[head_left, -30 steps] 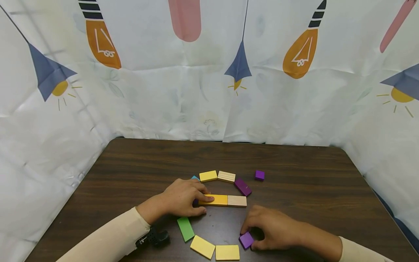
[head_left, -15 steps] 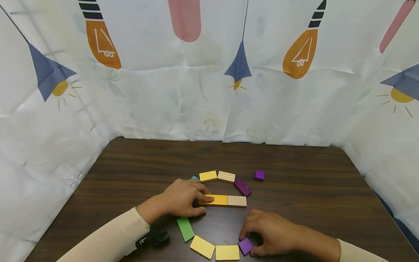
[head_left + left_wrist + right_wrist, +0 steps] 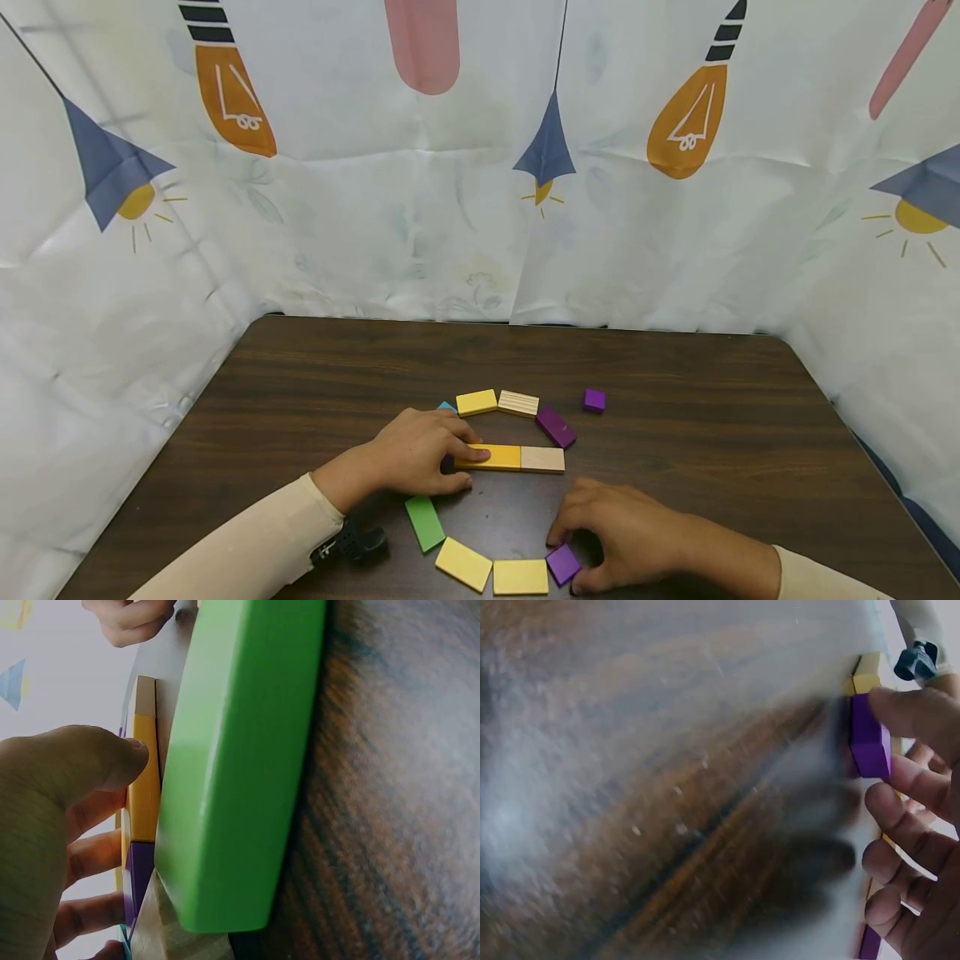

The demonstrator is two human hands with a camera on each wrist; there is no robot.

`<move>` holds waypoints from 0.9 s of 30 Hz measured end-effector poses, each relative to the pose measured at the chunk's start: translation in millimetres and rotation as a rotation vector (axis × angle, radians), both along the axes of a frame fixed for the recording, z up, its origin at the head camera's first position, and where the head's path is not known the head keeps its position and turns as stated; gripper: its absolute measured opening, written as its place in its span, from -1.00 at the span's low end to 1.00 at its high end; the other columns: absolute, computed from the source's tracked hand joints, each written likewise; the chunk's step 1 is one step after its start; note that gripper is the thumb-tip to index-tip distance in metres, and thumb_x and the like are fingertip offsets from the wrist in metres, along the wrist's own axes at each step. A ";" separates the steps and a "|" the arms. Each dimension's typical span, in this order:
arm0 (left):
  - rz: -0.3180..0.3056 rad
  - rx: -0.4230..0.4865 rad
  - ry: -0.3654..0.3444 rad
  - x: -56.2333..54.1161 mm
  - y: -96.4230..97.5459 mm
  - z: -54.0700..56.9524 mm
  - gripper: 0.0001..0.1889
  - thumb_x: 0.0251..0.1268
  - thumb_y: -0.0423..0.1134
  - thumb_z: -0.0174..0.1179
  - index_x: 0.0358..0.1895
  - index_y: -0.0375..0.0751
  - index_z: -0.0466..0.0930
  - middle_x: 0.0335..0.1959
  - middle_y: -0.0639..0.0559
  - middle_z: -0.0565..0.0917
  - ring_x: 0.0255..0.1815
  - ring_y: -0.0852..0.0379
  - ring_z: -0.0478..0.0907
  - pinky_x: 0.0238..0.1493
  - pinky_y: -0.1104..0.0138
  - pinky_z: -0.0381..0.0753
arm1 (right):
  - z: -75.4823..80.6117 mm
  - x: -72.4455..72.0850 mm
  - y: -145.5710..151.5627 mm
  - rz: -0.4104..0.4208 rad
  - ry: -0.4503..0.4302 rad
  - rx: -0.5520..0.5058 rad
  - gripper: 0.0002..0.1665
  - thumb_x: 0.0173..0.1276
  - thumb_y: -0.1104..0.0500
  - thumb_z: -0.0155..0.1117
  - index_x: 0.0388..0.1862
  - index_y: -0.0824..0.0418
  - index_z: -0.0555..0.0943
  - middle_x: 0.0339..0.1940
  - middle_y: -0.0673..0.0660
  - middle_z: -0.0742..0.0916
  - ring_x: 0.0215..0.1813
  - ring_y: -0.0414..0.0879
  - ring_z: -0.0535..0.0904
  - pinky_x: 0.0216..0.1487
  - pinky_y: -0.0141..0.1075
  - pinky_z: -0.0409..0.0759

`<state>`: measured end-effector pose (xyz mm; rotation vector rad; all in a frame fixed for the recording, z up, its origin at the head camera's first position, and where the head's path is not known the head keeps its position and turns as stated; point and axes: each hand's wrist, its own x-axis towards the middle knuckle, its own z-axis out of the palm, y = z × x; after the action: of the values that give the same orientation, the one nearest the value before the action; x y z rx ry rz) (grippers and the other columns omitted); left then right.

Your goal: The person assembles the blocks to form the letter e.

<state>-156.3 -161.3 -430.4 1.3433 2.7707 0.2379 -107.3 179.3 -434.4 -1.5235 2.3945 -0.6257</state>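
Note:
My right hand (image 3: 626, 533) pinches a small purple block (image 3: 563, 564) between thumb and index finger. That block meets the right end of a flat yellow block (image 3: 521, 577) at the front. In the right wrist view the thumb and index lie on opposite sides of the purple block (image 3: 870, 742). My left hand (image 3: 416, 454) rests over the left end of a middle row, its index fingertip on an orange block (image 3: 502, 457). A pale wooden block (image 3: 543, 460) continues that row to the right. In the left wrist view a purple block (image 3: 140, 870) shows beside the orange one, near the fingers.
A curve of blocks surrounds the row: yellow (image 3: 477, 403), striped wood (image 3: 518, 403) and dark purple (image 3: 556, 427) behind, green (image 3: 425, 524) and yellow (image 3: 463, 565) in front. A blue block (image 3: 447, 407) is partly hidden. Another purple block (image 3: 594, 401) lies apart at the back right.
My right hand has moved slightly toward the front with the purple block, which slid against the yellow block's end. The left hand has stayed still.

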 end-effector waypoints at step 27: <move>-0.009 0.003 0.012 0.2 -0.9 0.5 -0.58 0.37 0.19 0.27 0.27 0.39 0.64 0.14 0.32 0.64 0.10 0.28 0.54 -0.27 0.37 0.57 | 18.5 -73.2 30.5 -0.428 0.145 -0.008 -0.47 0.19 -0.10 0.61 0.11 0.02 0.71 -0.02 -0.13 0.70 0.10 -0.13 0.51 -0.01 -0.12 0.63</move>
<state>-156.1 -162.3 -429.8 1.3621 2.7742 0.2339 -180.6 209.8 -415.9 -1.0921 2.8617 -0.6214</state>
